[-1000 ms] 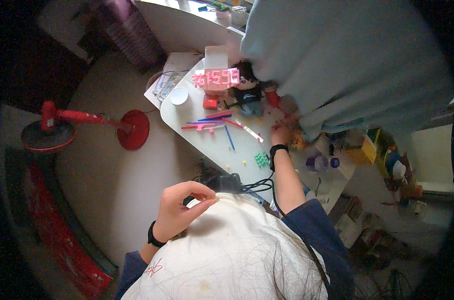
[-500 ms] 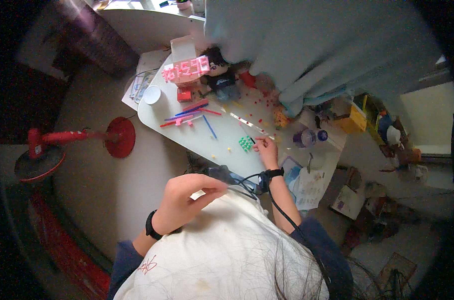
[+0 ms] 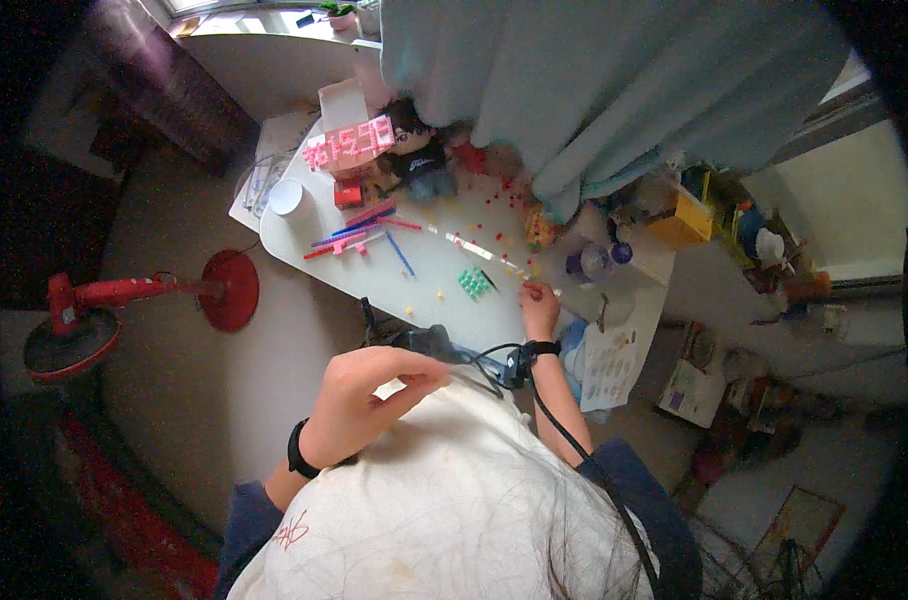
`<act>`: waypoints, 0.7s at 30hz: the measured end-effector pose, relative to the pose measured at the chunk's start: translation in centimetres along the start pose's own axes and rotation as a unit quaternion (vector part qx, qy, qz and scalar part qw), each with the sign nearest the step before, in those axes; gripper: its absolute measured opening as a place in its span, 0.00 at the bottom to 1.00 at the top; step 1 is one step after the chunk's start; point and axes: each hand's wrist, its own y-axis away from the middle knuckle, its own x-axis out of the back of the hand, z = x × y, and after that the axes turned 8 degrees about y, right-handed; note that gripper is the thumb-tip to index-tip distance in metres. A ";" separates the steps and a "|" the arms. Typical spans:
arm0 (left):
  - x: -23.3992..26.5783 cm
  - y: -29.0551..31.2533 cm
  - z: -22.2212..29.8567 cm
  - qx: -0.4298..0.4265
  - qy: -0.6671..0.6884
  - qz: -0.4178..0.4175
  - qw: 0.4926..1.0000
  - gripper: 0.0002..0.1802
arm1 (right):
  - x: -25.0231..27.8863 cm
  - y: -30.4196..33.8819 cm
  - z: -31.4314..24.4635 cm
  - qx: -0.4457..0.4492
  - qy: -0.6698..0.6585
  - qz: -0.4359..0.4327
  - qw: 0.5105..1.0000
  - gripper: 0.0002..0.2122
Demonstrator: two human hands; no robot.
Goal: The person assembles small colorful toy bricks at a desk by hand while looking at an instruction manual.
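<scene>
My right hand (image 3: 540, 305) rests at the near right edge of a white table (image 3: 414, 275), fingers pinched on something very small that I cannot make out. Just left of it lies a small green grid piece (image 3: 473, 283). My left hand (image 3: 369, 395) is held against my chest over my white shirt, fingers curled, with nothing visible in it. Both wrists wear black bands. Several coloured sticks (image 3: 359, 228) lie on the table's left part, and tiny red and yellow beads are scattered across the top.
A pink block structure (image 3: 349, 147), a dark-haired doll (image 3: 419, 155) and a white cup (image 3: 292, 197) stand at the table's far side. A red floor lamp (image 3: 134, 300) lies to the left. A pale curtain (image 3: 614, 80) hangs behind. Cluttered boxes and papers fill the right.
My right hand has drawn back from the far right of the table to its near edge beside the green grid piece. The view has shifted. My left hand stays at my chest.
</scene>
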 end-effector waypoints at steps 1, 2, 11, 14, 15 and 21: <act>-0.1 0.3 -0.1 0.016 0.006 0.007 1.000 0.08 | -0.2 -0.6 0.5 0.056 0.052 0.034 0.996 0.09; -0.2 0.3 0.0 0.024 0.010 0.012 1.000 0.08 | -0.4 -1.4 0.9 0.110 0.106 0.075 0.985 0.09; 0.2 1.3 0.3 0.057 -0.010 0.061 0.996 0.08 | -1.3 -2.1 -3.2 0.099 0.191 0.022 0.976 0.09; -0.1 1.3 0.1 0.067 -0.012 0.068 0.995 0.08 | -1.9 -2.4 -1.3 0.119 0.191 0.010 0.974 0.08; 0.0 1.3 0.1 0.071 -0.014 0.071 0.995 0.08 | -2.2 -2.3 -1.4 0.136 0.172 0.022 0.975 0.08; 0.5 1.0 -0.4 0.062 -0.026 0.067 0.996 0.08 | -0.3 -0.6 -1.9 0.068 0.022 0.061 0.996 0.07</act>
